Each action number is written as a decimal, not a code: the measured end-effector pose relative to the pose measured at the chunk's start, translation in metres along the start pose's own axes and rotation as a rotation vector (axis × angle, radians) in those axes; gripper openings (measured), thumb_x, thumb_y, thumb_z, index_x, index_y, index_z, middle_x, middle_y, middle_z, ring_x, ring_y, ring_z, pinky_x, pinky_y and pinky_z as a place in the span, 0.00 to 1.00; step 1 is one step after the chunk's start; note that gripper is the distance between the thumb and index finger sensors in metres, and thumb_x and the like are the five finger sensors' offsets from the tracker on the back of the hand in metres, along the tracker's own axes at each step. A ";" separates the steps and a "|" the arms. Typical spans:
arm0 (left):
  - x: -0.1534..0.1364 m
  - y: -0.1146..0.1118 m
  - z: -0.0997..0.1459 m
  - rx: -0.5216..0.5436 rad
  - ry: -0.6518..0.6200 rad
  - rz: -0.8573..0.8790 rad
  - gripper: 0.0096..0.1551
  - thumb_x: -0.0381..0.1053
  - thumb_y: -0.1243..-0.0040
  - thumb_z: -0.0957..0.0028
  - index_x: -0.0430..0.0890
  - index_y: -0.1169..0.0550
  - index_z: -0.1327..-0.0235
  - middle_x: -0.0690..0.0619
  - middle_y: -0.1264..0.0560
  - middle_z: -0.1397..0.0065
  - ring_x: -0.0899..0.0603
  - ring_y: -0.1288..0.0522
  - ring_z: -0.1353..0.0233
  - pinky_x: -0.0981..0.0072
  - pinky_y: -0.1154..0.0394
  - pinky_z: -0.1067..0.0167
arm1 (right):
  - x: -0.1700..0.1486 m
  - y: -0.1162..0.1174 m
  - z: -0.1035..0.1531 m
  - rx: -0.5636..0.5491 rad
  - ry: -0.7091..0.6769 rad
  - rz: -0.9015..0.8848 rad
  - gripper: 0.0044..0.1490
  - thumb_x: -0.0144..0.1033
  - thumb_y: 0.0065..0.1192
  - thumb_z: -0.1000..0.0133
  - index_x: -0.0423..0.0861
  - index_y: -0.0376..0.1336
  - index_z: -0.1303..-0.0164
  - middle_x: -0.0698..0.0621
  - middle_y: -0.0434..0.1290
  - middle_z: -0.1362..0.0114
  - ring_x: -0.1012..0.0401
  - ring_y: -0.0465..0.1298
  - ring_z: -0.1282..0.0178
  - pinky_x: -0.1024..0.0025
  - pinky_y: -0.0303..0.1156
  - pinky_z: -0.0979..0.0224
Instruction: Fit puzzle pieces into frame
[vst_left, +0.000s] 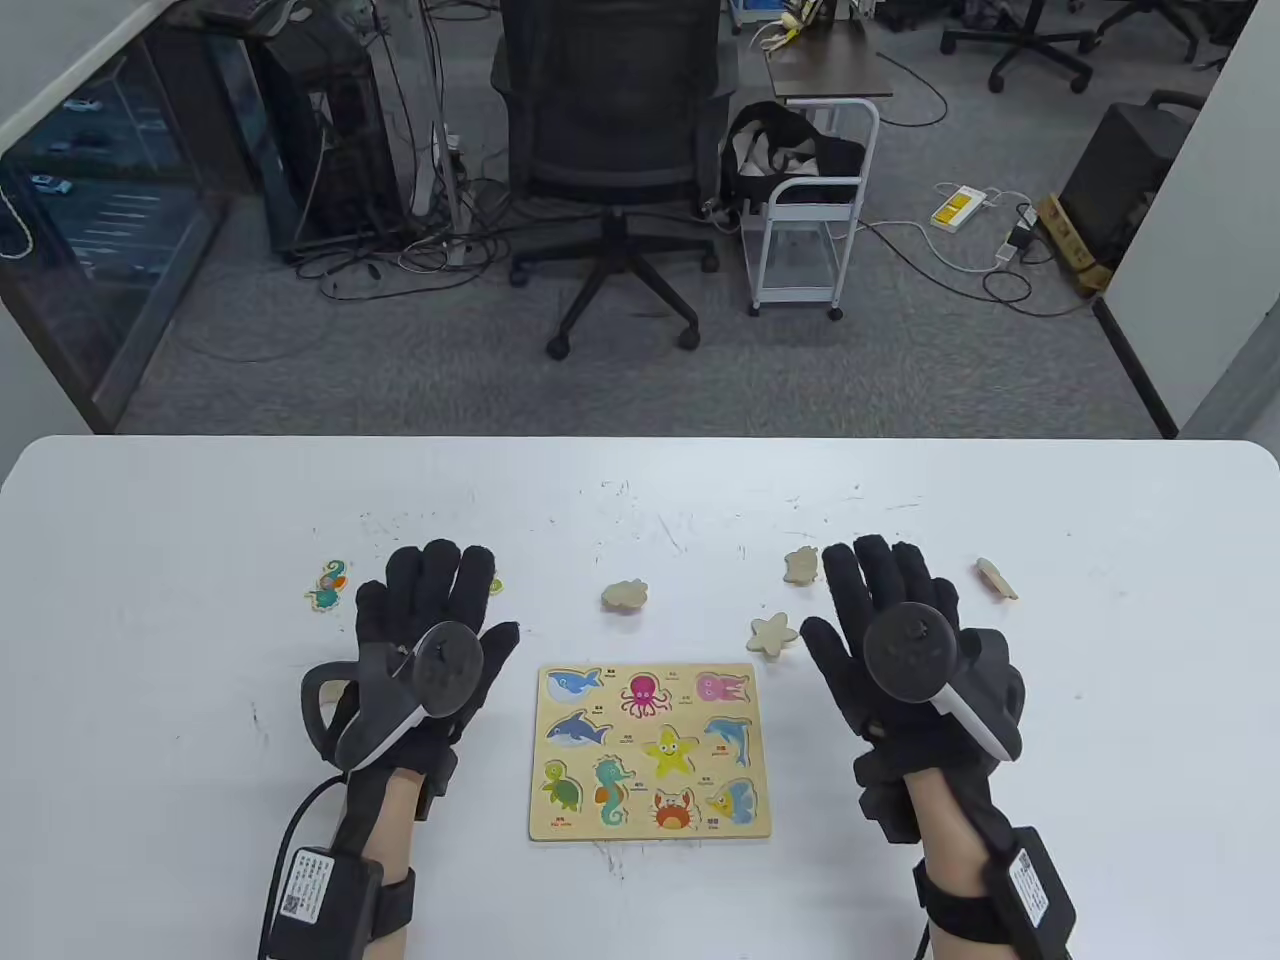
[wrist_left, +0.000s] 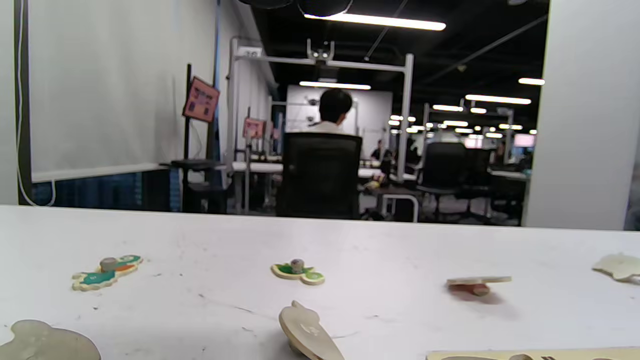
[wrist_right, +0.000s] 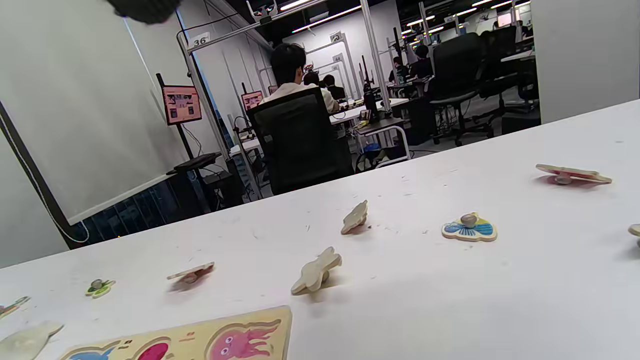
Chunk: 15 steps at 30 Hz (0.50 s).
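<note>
The wooden puzzle frame (vst_left: 650, 828) lies between my hands, printed with sea animals, its slots without pieces. My left hand (vst_left: 437, 603) is spread flat just left of it and holds nothing. My right hand (vst_left: 884, 592) is spread flat just right of it and holds nothing. Loose pieces lie beyond the frame: a seahorse (vst_left: 328, 585) face up, a face-down piece (vst_left: 625, 595), a face-down starfish (vst_left: 774, 635), and two more face-down pieces (vst_left: 801, 565) (vst_left: 996, 578). The left wrist view shows a green turtle piece (wrist_left: 298, 271). The right wrist view shows a blue fish piece (wrist_right: 469, 229).
The white table (vst_left: 180, 520) ends at its far edge, with an office chair (vst_left: 615, 150) and a white cart (vst_left: 810, 230) on the floor behind. Cables run from both wrists to the near edge.
</note>
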<state>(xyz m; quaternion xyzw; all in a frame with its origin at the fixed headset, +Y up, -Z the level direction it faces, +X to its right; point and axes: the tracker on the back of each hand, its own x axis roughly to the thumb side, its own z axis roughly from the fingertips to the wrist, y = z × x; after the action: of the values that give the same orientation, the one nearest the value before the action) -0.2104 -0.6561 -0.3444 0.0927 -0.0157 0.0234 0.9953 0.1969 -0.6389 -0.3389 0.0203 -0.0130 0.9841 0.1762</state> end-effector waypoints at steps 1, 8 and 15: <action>0.000 0.001 0.000 0.009 0.004 -0.002 0.47 0.76 0.59 0.46 0.65 0.50 0.13 0.54 0.48 0.05 0.38 0.50 0.09 0.35 0.48 0.17 | 0.000 0.000 0.000 -0.001 -0.001 0.001 0.45 0.62 0.55 0.47 0.67 0.45 0.19 0.57 0.45 0.09 0.49 0.45 0.08 0.43 0.40 0.12; -0.002 -0.001 -0.001 0.001 0.001 0.025 0.46 0.76 0.58 0.46 0.65 0.49 0.13 0.54 0.47 0.05 0.38 0.49 0.09 0.35 0.48 0.17 | 0.002 -0.002 0.002 -0.011 -0.023 0.001 0.45 0.62 0.55 0.46 0.66 0.47 0.19 0.56 0.47 0.09 0.49 0.47 0.08 0.43 0.41 0.12; -0.006 0.001 0.000 0.002 0.005 0.032 0.46 0.76 0.58 0.46 0.65 0.48 0.13 0.54 0.46 0.06 0.38 0.48 0.09 0.36 0.47 0.17 | 0.004 0.005 0.001 -0.001 -0.004 0.054 0.46 0.61 0.58 0.47 0.66 0.47 0.19 0.57 0.47 0.09 0.49 0.48 0.08 0.43 0.42 0.12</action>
<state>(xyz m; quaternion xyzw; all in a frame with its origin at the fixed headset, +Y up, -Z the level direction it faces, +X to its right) -0.2164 -0.6555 -0.3447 0.0934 -0.0146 0.0395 0.9947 0.1914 -0.6418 -0.3383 0.0218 -0.0144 0.9884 0.1497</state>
